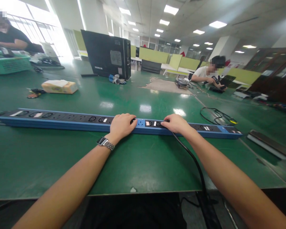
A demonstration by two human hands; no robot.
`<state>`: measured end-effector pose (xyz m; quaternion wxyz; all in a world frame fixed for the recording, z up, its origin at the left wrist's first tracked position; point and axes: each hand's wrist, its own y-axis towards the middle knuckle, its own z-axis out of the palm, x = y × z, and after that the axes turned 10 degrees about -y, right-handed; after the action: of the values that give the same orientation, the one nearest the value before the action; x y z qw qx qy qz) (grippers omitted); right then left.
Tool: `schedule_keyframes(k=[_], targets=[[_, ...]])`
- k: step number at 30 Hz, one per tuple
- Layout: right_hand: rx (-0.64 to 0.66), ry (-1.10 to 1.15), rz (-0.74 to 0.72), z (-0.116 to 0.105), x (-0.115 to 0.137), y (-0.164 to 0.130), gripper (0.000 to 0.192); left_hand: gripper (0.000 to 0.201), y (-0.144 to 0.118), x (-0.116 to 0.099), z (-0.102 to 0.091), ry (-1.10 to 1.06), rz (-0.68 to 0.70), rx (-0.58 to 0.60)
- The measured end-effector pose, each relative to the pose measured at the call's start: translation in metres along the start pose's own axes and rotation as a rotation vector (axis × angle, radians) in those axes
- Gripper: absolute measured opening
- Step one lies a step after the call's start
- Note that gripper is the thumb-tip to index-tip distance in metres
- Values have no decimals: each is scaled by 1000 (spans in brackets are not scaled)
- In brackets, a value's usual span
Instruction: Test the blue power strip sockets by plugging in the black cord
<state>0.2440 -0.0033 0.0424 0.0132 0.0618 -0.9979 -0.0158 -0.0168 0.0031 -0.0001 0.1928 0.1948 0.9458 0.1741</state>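
A long blue power strip [62, 121] with black sockets lies across the green table [138, 159], left to right. My left hand [121, 125], with a metal watch on its wrist, rests fingers-down on the strip near its middle. My right hand [175, 123] lies on the strip a little to the right, fingers curled over a black plug. From that plug a black cable [193, 159] runs toward me and off the table's front edge. The plug itself is mostly hidden under my fingers.
A black computer case [107, 54] stands at the back, a tissue pack [59, 86] to its left, a green basket [9, 63] at far left. A coiled black cable [216, 116] and a grey strip [269, 144] lie right. Two other people work at the far tables.
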Motion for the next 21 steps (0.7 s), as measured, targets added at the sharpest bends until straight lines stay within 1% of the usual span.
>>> schedule_keyframes(k=[2, 4, 7, 9, 10, 11, 13, 15, 16, 17, 19, 21], targets=[[-36, 57, -9, 6, -4, -3, 48, 37, -1, -1, 1, -13, -8, -31], [-130, 145, -10, 14, -12, -5, 55, 35, -2, -1, 1, -41, -12, -67], [-354, 227, 10, 31, -27, -5, 52, 32, -4, -5, 2, -113, -1, -115], [-437, 202, -8, 39, -34, -4, 45, 31, -5, -11, 2, -161, 19, -139], [-436, 160, -14, 42, -36, -4, 42, 30, -6, -15, 1, -176, 39, -146], [-405, 110, -9, 43, -36, -4, 40, 30, -7, -21, 1, -185, 67, -150], [-306, 20, 49, 43, -35, -4, 43, 31, -11, -35, 0, -197, 149, -134], [-237, -34, 113, 41, -31, -5, 49, 36, -15, -53, 1, -239, 218, -79], [-226, -48, 133, 41, -29, -6, 50, 38, -17, -62, 3, -287, 225, -36], [-228, -57, 143, 40, -28, -6, 51, 39, -18, -71, 6, -360, 201, 1], [-241, -71, 151, 39, -26, -7, 52, 37, -19, -89, 18, -580, 105, 97], [-246, -76, 163, 39, -26, -7, 53, 37, -16, -106, 32, -884, -70, 250]])
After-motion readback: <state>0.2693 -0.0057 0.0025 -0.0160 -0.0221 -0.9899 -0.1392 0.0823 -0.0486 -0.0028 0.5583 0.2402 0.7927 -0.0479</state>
